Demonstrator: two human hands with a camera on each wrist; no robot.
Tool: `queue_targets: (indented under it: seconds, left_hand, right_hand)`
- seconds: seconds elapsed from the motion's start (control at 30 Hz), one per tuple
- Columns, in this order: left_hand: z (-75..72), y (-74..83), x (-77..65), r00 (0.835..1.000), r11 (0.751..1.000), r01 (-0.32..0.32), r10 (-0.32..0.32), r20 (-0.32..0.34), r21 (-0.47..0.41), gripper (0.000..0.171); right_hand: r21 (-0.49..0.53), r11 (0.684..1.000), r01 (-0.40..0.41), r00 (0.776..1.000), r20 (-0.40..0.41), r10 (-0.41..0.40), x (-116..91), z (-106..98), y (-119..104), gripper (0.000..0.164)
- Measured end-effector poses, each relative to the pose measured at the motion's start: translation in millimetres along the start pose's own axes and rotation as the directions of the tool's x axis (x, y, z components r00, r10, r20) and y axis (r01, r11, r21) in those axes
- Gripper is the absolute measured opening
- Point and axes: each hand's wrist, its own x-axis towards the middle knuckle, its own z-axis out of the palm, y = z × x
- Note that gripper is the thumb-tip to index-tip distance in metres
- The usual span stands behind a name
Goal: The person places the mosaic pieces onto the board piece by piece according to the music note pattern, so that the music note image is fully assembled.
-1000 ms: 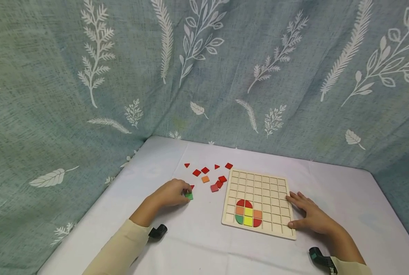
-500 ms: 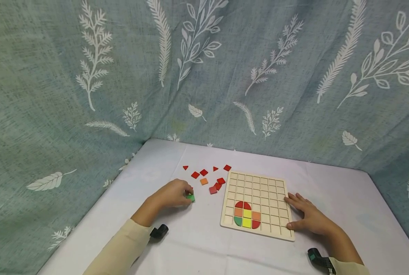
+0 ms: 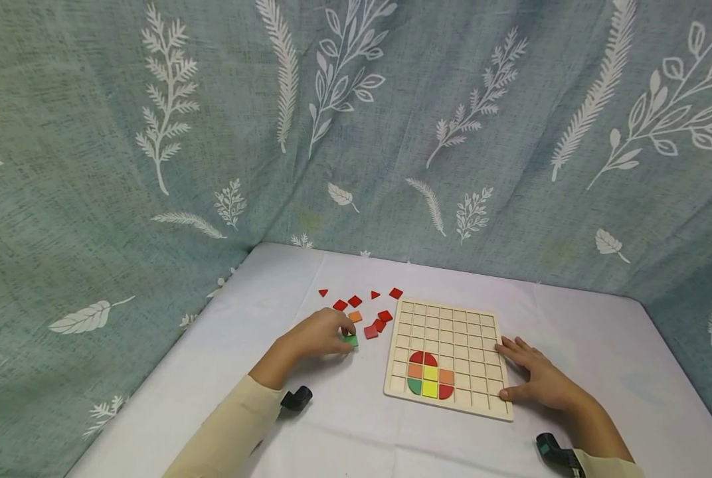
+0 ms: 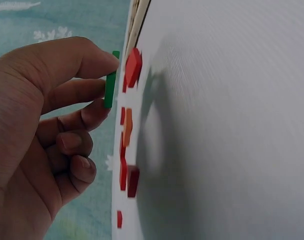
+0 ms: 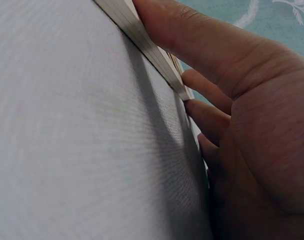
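My left hand (image 3: 319,334) pinches a green tile (image 4: 110,89) between thumb and fingertips, and the wrist view shows the tile held up off the cloth. To its right lies a wooden grid board (image 3: 481,362). My right hand (image 3: 538,377) rests at the board's right edge, thumb on the rim and the other fingers stretched along the side. Toward the board's lower left, coloured pieces fill some squares: red quarter rounds (image 3: 416,359), yellow squares (image 3: 430,389), orange squares (image 3: 446,376) and a green quarter round (image 3: 414,386).
Beyond the left hand several loose pieces lie on the white cloth (image 3: 356,425), among them an orange square (image 3: 355,317), a red square (image 3: 396,293) and a red triangle (image 3: 323,292). A patterned blue-green curtain (image 3: 356,166) hangs behind and at both sides.
My left hand has moved right with the green tile, toward the board, and now covers part of the loose pieces. The right hand stays at the board's edge.
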Motion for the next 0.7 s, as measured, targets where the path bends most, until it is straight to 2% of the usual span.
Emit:
queue_targets:
  seconds: [0.17, 0.4, 0.53, 0.7]
  left_hand:
    - [2.2, 6.7, 6.3, 1.000, 1.000, 0.008, -0.008, 0.025, -0.014, 0.015]
    - [1.5, 19.3, 13.6, 0.998, 0.998, -0.058, 0.058, 0.022, -0.004, 0.015]
    - [2.0, 27.3, 20.1, 0.998, 0.998, -0.058, 0.058, 0.036, 0.003, 0.014]
    - [2.9, 35.5, 29.3, 0.995, 0.996, -0.091, 0.090, 0.039, 0.023, 0.017]
  right_hand:
    - [0.003, 1.000, 0.002, 1.000, 0.001, -0.002, 0, 1, 0, 0.098]
    - [0.002, 1.000, -0.002, 1.000, -0.004, 0.002, 0, 0, 0, 0.099]
    - [0.002, 1.000, -0.012, 1.000, -0.001, 0.012, 0, 1, 0, 0.099]
    - [-0.003, 1.000, -0.011, 1.000, -0.002, 0.011, 0, 1, 2, 0.098]
